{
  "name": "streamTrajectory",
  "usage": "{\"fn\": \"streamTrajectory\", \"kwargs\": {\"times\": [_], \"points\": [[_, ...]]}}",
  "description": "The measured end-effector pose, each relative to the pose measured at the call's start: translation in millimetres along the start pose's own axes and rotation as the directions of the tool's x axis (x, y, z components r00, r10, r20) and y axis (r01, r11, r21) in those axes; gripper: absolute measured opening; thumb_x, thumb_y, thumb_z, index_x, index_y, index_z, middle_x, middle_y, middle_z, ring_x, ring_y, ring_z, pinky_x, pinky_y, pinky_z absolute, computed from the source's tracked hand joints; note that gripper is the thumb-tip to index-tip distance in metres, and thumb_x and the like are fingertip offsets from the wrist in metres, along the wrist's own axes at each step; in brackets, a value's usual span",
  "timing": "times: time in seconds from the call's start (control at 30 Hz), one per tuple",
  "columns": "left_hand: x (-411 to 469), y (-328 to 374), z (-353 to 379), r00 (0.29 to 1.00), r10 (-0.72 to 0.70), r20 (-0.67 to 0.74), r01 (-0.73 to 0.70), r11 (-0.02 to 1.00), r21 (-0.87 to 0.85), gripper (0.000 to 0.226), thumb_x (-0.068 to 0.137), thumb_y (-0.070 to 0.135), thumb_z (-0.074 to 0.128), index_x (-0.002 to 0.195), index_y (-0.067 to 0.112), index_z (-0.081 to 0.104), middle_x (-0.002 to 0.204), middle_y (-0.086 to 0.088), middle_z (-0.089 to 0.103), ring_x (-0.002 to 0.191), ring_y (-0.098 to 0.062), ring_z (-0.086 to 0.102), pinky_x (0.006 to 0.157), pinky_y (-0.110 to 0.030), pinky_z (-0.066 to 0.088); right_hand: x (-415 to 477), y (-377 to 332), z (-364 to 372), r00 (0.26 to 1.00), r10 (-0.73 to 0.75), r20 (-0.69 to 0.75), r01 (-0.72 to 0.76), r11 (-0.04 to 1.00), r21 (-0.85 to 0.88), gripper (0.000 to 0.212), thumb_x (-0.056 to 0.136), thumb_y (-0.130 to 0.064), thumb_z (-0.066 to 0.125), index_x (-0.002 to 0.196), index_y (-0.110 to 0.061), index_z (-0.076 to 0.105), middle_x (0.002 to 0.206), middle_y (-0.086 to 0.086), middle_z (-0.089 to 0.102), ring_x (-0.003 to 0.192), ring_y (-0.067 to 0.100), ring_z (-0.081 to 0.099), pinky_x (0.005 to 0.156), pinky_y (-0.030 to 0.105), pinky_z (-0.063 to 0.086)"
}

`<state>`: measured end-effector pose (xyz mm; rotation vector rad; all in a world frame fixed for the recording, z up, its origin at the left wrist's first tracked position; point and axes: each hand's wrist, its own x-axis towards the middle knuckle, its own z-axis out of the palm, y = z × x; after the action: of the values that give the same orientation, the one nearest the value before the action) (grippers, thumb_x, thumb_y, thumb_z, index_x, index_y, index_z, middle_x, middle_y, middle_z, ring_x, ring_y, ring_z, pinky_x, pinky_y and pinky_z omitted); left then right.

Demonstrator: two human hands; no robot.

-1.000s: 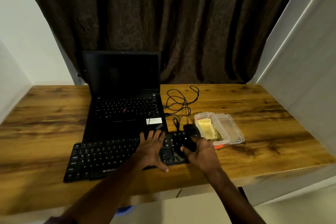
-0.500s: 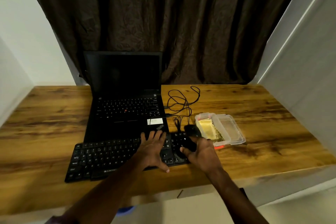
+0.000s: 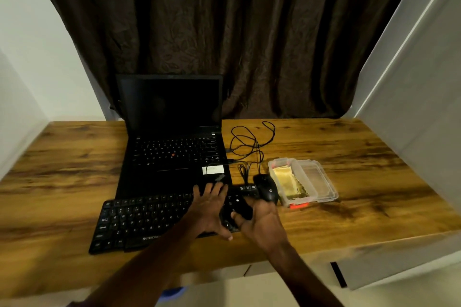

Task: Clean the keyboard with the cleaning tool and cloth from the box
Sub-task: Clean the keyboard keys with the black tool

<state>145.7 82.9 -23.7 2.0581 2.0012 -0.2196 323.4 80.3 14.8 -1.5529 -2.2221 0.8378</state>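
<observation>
My left hand lies flat, fingers spread, on the right half of the keyboard, just as it did a moment ago. My right hand has slid a little toward nine o'clock, nearer the left. Its thumb and fingers curl round a dark rounded object over the number pad; I cannot tell what it is. The mouse sits at twelve o'clock from that hand. The open box, at two o'clock, holds the yellow cloth, unmoved.
</observation>
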Motion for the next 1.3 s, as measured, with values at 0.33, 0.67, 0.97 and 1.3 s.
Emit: {"fn": "streamTrajectory", "kwargs": {"times": [0.33, 0.67, 0.97, 1.3], "points": [[-1.1, 3.1, -5.2, 0.999, -0.027, 0.047, 0.027, 1.000, -0.005, 0.144, 0.056, 0.076, 0.077, 0.158, 0.016, -0.005, 0.164, -0.005, 0.001, 0.150, -0.030, 0.004, 0.116, -0.063, 0.001, 19.6, 21.0, -34.2, 0.982, 0.122, -0.142, -0.137, 0.986, -0.100, 0.041, 0.088, -0.046, 0.069, 0.115, -0.016, 0.063, 0.106, -0.001, 0.064, 0.103, 0.019, 0.060, 0.086, 0.032, 0.055], [-1.0, 1.0, -1.0, 1.000, -0.013, 0.019, 0.014, 1.000, -0.018, 0.144, 0.055, 0.078, 0.076, 0.158, 0.016, -0.005, 0.164, -0.005, 0.001, 0.150, -0.029, 0.004, 0.115, -0.064, 0.000, 27.3, 26.8, -34.1, 0.998, 0.056, -0.036, -0.057, 0.998, -0.020, 0.054, 0.086, -0.047, 0.069, 0.135, -0.038, 0.050, 0.122, 0.000, 0.053, 0.115, 0.018, 0.052, 0.095, 0.038, 0.054], [0.8, 0.7, -1.2, 1.000, -0.014, 0.023, 0.015, 1.000, -0.025, 0.144, 0.055, 0.076, 0.077, 0.158, 0.016, -0.004, 0.164, -0.005, 0.002, 0.149, -0.029, 0.005, 0.115, -0.063, 0.000, 34.5, 28.3, -40.6, 0.994, -0.006, 0.113, 0.011, 0.999, -0.040, 0.057, 0.084, -0.042, 0.071, 0.135, -0.047, 0.046, 0.128, 0.001, 0.053, 0.116, 0.020, 0.056, 0.095, 0.041, 0.055], [0.0, 1.7, -2.7, 0.999, -0.020, 0.038, 0.020, 1.000, -0.005, 0.144, 0.056, 0.077, 0.076, 0.158, 0.017, -0.005, 0.164, -0.005, 0.002, 0.149, -0.030, 0.005, 0.115, -0.064, 0.000, 41.0, 30.5, -47.2, 0.993, 0.019, 0.113, -0.011, 0.998, -0.069, 0.054, 0.089, -0.030, 0.071, 0.139, -0.035, 0.050, 0.131, 0.006, 0.047, 0.121, 0.023, 0.052, 0.106, 0.040, 0.047]]}}
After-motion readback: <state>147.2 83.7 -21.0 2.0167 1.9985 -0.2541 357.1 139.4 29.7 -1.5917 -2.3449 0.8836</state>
